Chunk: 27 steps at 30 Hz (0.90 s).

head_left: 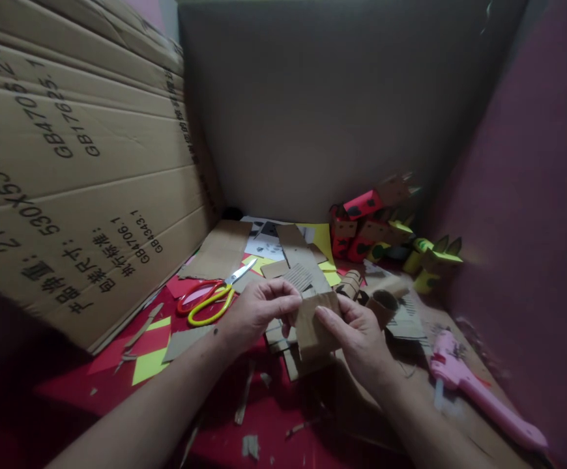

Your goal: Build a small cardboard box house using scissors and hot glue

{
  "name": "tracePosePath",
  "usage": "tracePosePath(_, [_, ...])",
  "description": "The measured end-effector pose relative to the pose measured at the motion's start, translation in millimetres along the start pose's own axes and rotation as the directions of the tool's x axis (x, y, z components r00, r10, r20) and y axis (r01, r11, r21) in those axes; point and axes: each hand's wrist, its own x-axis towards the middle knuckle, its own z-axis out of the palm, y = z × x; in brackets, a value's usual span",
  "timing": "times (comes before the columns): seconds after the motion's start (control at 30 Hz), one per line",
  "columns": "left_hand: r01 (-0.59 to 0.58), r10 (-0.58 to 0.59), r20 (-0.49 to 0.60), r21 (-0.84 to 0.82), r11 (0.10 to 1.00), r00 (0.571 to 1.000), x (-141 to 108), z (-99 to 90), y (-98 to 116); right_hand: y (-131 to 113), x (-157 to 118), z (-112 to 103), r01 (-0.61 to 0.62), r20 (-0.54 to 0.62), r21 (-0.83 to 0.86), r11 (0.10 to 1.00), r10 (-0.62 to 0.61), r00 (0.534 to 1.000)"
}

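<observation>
A small brown cardboard piece (315, 335) is held up between my two hands above the table. My right hand (362, 332) grips its right side, with the thumb lying on the face toward me. At its upper left edge, my left hand (268, 306) has thumb and finger pinched together; the exact contact is partly hidden. Beneath it lie more cut cardboard pieces (296, 368). Scissors (210, 303) with one red and one yellow handle rest left of my left hand, blades pointing away. Brown cardboard tubes (384, 306) lie beyond my right hand.
A large printed cardboard box (92, 176) walls off the left. A pink glue gun (479, 391) lies at the right. Red and yellow animal-like cardboard figures (362, 234) stand at the back right. Scraps and coloured paper (154, 361) litter the red table cover (219, 417).
</observation>
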Motion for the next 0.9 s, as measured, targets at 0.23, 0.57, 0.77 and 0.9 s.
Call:
tracePosePath(0.23, [0.011,0.036,-0.163,0.283,0.959,0.986,-10.0,-49.8,33.3,9.3,4.0,-1.7,-0.123,0.081,0.203,0.971,0.108,0.991])
tracePosePath(0.57, [0.149,-0.093,-0.172,0.348,0.926,0.981,-27.3,-57.1,27.6,10.8,2.0,11.7,-0.239,0.052,0.287,0.928,0.234,0.971])
tracePosePath(0.77, [0.178,-0.169,-0.066,0.198,0.964,0.984,-18.1,-11.3,8.3,10.9,0.9,13.2,-0.215,0.092,0.217,0.952,0.2,0.975])
tracePosePath(0.9, [0.232,-0.252,0.069,0.218,0.948,0.965,-23.6,-7.5,10.5,2.3,7.8,4.0,-0.09,0.026,-0.055,0.994,0.092,0.995])
